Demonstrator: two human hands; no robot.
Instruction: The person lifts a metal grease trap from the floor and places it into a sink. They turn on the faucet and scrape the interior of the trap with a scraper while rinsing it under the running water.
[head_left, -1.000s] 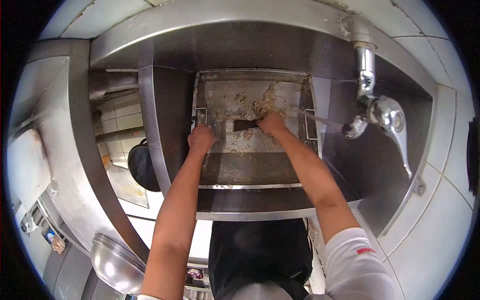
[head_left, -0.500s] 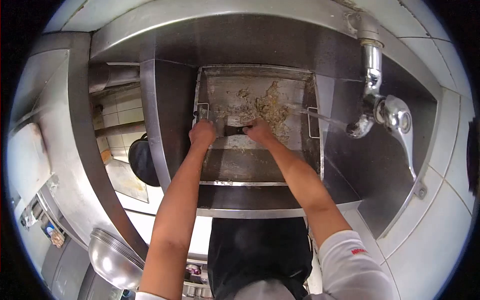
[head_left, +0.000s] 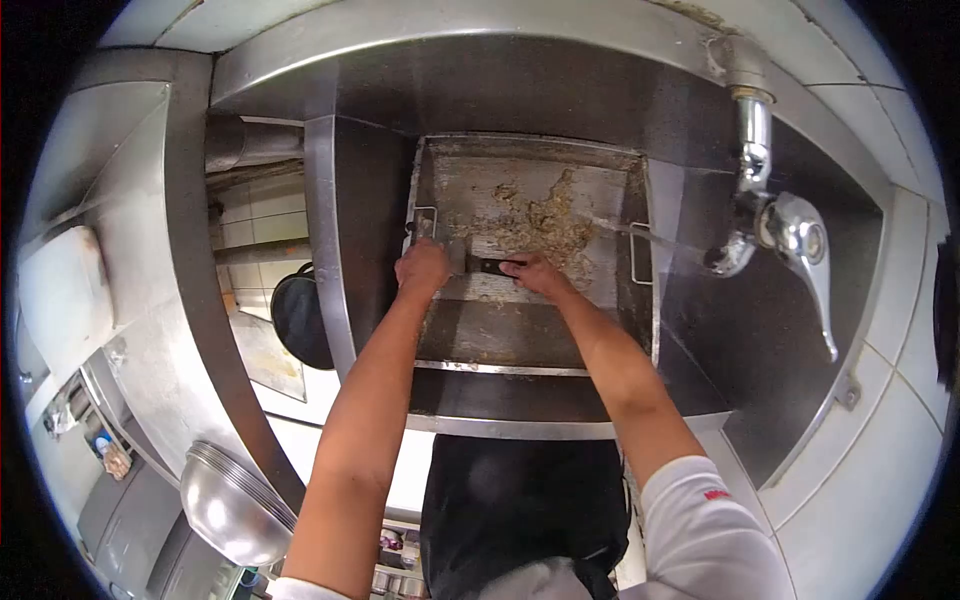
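A rectangular metal tray (head_left: 500, 370) with wire handles lies in the sink, its bottom coated with wet brownish residue (head_left: 550, 220). My right hand (head_left: 538, 275) is closed around the dark handle of a scraper (head_left: 487, 265). The scraper's flat blade points left and lies close to the tray's bottom. At the tray's left side, my left hand (head_left: 423, 265) is closed on the rim, just below the left wire handle (head_left: 427, 215). Its fingertips are partly hidden. From the faucet (head_left: 735, 250), a stream of water (head_left: 665, 240) runs leftward onto the residue.
Steel sink walls (head_left: 375, 230) surround the tray. The faucet's long lever (head_left: 815, 290) hangs down at the right. A black round pan (head_left: 302, 318) is left of the sink, beyond its edge. Stacked metal bowls (head_left: 235, 505) sit at the lower left.
The whole view has shifted slightly to the right. Both hands keep nearly the same places on the tray and scraper, and the water still runs.
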